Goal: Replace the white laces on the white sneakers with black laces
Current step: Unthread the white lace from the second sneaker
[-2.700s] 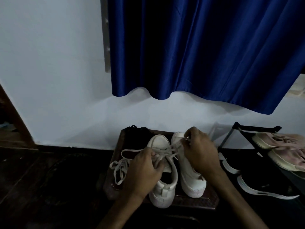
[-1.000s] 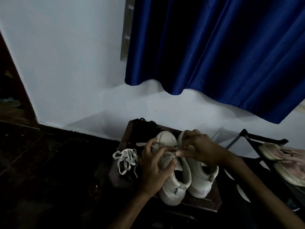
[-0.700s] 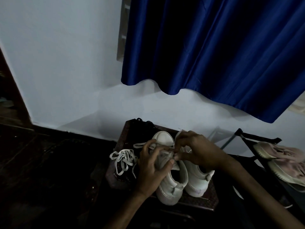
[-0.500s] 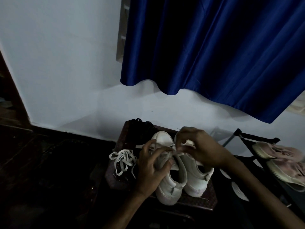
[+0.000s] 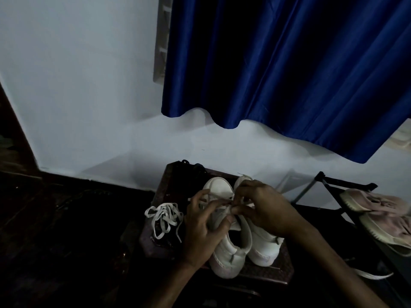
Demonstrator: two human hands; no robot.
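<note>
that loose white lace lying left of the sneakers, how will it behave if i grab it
Probably floppy: the lace lies in slack loops, so it should dangle and uncoil. Likely very light, being a thin flat band. It may tangle, since its loops cross.

1. One camera, worn on the person's head, faces forward and down, over both forearms
2. It sits near the work: the left hand (image 5: 201, 227) and right hand (image 5: 265, 211) meet at the white lace (image 5: 223, 205) over the white sneakers (image 5: 233, 250), low and centre-right in frame
3. Its wide angle also takes in the wall (image 5: 77, 85) and blue curtain (image 5: 289, 63) ahead, and a shoe rack (image 5: 350, 185) at the right edge
</note>
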